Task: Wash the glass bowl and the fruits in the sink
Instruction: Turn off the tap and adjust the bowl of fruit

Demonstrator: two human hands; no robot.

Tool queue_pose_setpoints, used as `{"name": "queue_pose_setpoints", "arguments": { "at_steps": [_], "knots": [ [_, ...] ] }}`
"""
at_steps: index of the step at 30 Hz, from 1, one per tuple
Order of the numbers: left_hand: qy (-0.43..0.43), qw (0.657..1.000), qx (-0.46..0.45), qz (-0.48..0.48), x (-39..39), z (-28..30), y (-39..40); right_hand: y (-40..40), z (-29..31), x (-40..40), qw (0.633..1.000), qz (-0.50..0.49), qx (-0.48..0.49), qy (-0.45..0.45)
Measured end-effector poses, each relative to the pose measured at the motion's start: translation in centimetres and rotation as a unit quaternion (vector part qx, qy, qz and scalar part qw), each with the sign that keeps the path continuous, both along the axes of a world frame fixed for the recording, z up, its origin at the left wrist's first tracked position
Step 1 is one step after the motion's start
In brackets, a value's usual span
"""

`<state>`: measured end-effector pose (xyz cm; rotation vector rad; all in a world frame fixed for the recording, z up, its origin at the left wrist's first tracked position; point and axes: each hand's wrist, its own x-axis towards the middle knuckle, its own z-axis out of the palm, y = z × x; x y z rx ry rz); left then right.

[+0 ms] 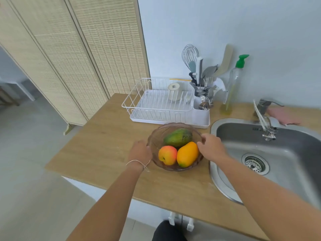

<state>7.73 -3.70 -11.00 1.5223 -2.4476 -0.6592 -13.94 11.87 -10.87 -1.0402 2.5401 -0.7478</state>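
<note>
Left hand (141, 152) cups the near-left rim, right hand (211, 147) curls its fingers over the right rim, so both grip the glass bowl (157, 136), which sits upright on the wooden counter (104, 145) just left of the sink (284, 153). Inside, a green mango (178, 137) lies long axis left to right, an orange mango (187, 154) slants toward the far right, and a peach (167, 155) sits beside it. Nothing looks wet and the tap (265, 122) looks dry; by my read, all the washing lies ahead.

Glass bowl (157, 136) of three fruits on wooden counter (107, 153), left hand (140, 153) and right hand (212, 146) at its rim, sink (295, 153) beside
</note>
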Motion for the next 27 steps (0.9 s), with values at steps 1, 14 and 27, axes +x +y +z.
{"name": "queue_pose_setpoints", "arguments": {
  "at_steps": [1,14,27],
  "knots": [
    [0.016,0.999,0.024,0.024,0.6,-0.6,-0.1,-0.6,-0.4,0.3,0.999,-0.036,-0.005,-0.016],
    [0.237,0.950,0.160,0.123,4.2,1.9,-3.5,-3.4,3.1,2.3,0.995,-0.043,-0.038,-0.078],
    [0.331,0.922,0.149,0.132,-1.8,10.9,-14.7,-14.4,11.2,-3.2,0.986,-0.055,-0.123,-0.099]
  ]
}}
